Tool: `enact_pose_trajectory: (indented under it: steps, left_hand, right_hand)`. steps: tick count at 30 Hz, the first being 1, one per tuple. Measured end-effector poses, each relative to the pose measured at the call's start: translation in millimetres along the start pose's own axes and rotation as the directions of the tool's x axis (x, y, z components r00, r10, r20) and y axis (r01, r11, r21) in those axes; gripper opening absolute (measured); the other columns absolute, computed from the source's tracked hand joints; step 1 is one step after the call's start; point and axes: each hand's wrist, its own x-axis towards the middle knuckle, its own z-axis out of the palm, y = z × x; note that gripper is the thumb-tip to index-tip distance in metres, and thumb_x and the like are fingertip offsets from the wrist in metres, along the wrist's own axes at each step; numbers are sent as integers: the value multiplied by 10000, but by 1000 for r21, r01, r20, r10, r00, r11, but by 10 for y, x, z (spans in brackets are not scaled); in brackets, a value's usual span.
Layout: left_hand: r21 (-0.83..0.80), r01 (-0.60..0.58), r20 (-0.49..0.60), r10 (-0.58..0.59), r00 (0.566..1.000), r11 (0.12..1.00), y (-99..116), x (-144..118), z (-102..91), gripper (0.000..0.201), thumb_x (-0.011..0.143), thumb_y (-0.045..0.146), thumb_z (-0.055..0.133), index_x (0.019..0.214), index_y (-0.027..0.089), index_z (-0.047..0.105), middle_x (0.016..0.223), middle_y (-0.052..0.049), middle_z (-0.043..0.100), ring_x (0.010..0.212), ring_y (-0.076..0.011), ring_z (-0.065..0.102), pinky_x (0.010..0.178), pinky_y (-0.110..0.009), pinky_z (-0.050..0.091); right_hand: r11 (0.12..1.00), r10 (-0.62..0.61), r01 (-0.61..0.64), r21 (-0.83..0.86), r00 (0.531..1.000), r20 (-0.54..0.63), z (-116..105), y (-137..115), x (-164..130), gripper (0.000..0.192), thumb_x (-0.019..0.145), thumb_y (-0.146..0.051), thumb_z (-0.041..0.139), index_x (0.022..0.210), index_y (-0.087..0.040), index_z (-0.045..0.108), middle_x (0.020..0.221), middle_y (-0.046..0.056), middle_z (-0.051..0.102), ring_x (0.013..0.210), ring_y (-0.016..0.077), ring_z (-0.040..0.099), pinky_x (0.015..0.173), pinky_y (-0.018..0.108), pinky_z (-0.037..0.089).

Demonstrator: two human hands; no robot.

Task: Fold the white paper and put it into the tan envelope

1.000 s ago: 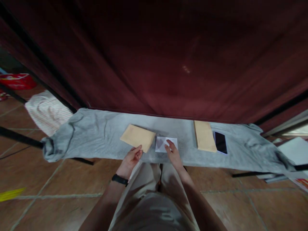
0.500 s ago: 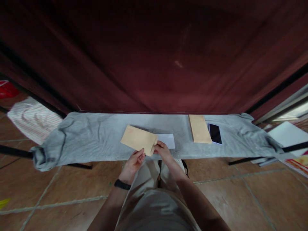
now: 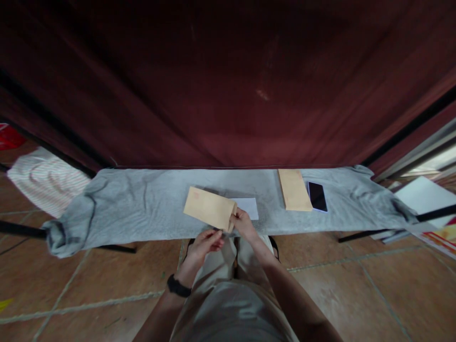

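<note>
I count one tan envelope (image 3: 208, 207) over the middle of the grey-draped counter (image 3: 142, 204), the right hand's (image 3: 243, 223) fingers clamped on its open end; the left hand (image 3: 206, 243) is at its lower edge — whether those fingers grip, I can't tell. One white sheet (image 3: 249, 207) lies partly covered behind them. Rightward I see a tan packet (image 3: 295, 190) — one envelope or several, unclear — and one phone (image 3: 317, 196). A dark red curtain (image 3: 228, 128) blocks the far side.

A dark red curtain (image 3: 228, 118) hangs behind a grey-draped bench (image 3: 142, 204) above brown floor tiles (image 3: 327, 299).
</note>
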Motion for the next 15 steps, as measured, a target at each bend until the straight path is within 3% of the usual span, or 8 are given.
enact_pose_trajectory:
  steps: [1, 2, 4, 5, 6, 8, 11, 15]
  left_hand:
    - [157, -140, -5, 142, 990, 978, 22, -39, -19, 183, 717, 240, 876, 761, 169, 713, 746, -86, 734, 748, -233, 736, 652, -287, 580]
    - [322, -305, 10, 319, 948, 896, 60, -70, -43, 207, 704, 247, 882, 835, 182, 734, 870, -103, 756, 897, -269, 740, 762, -328, 594]
    - [622, -564, 156, 621, 768, 542, 188, -105, -97, 472, 710, 286, 878, 1151, 226, 720, 1318, -139, 675, 1310, -344, 577, 1070, -464, 489]
    - [723, -612, 278, 677, 681, 319, 269, -104, -125, 645, 732, 328, 864, 1329, 240, 638, 1531, -154, 509, 1465, -375, 402, 1176, -542, 364]
    - [780, -616, 394, 675, 624, 113, 353, -92, -152, 760, 753, 361, 846, 1441, 238, 549, 1643, -170, 340, 1534, -400, 256, 1218, -603, 252]
    - [795, -578, 555, 605, 571, -184, 508, -43, -197, 938, 757, 414, 833, 1561, 221, 392, 1704, -197, 129, 1564, -427, 110, 1227, -657, 139]
    - [742, -560, 667, 497, 555, -369, 649, 47, -232, 1076, 752, 464, 815, 1621, 188, 245, 1702, -233, 71, 1564, -435, 94, 1221, -662, 125]
    - [684, -602, 727, 447, 521, -412, 684, 103, -224, 1065, 752, 472, 786, 1620, 169, 249, 1665, -250, 210, 1544, -441, 182, 1218, -668, 119]
  right_hand:
    - [1000, -8, 8, -19, 1000, 11, -21, -9, -4, 247, 760, -366, 601, 917, -214, 716, 902, -4, 746, 868, 206, 655, 877, 348, 545]
    - [1000, -13, 13, -23, 1000, 26, -43, -25, -16, 246, 759, -340, 591, 927, -213, 717, 907, -3, 742, 864, 205, 657, 876, 348, 545]
    - [1000, -27, 27, -4, 998, 52, -94, -77, -55, 256, 750, -301, 572, 935, -207, 721, 912, 1, 735, 865, 205, 663, 876, 346, 543]
    - [999, -33, 32, 11, 997, 71, -121, -111, -79, 262, 748, -292, 566, 938, -205, 725, 912, 3, 733, 876, 207, 667, 877, 345, 543]
    - [999, -36, 34, 24, 995, 95, -149, -148, -104, 267, 747, -289, 565, 941, -204, 728, 908, 4, 732, 890, 209, 669, 876, 342, 544]
    - [999, -34, 29, 35, 987, 158, -202, -221, -150, 264, 749, -295, 571, 934, -203, 735, 884, 3, 732, 910, 212, 669, 861, 332, 546]
    - [1000, -17, 12, 24, 973, 232, -270, -303, -199, 252, 746, -297, 567, 910, -202, 734, 840, -5, 726, 887, 204, 663, 823, 312, 548]
    - [1000, -16, 13, 16, 965, 261, -310, -343, -243, 270, 731, -265, 550, 920, -198, 731, 848, -15, 732, 856, 197, 663, 811, 305, 542]
